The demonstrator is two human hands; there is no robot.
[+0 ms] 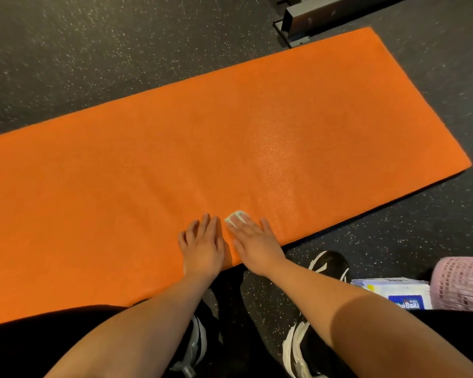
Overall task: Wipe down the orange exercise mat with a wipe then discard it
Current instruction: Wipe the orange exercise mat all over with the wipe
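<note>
Orange exercise mat (230, 118), contact point: right hand (253, 241) laid flat, fingers straight and slightly spread, fingertips pressing a small white wipe (236, 216) onto the mat surface. The wipe is bunched, and part of it shows beyond the fingertips. No curl or pinch in the grip; the wipe is held by downward pressure only.

Left hand (202, 244): palm down on the mat just beside the right hand, fingers straight and apart, holding nothing. Both hands sit close to the mat's near long edge, about midway along it.

Mat, position: lying flat on the floor, running diagonally from lower left to upper right, its left end cut off by the frame. A pale sheen shows on the surface beyond the hands.

Floor (66, 50): dark rubber with light speckles.

Person: bare forearms, dark clothing at the lower corners, right shoe (329, 266) and left shoe (195, 339) black with white trim, on the floor beside the mat's near edge.

Right side: white and blue wipe pack (393, 291) on the floor, touching a pink mesh basket (462, 282).

Top right: grey metal equipment base (325, 15) beyond the mat's far corner.
</note>
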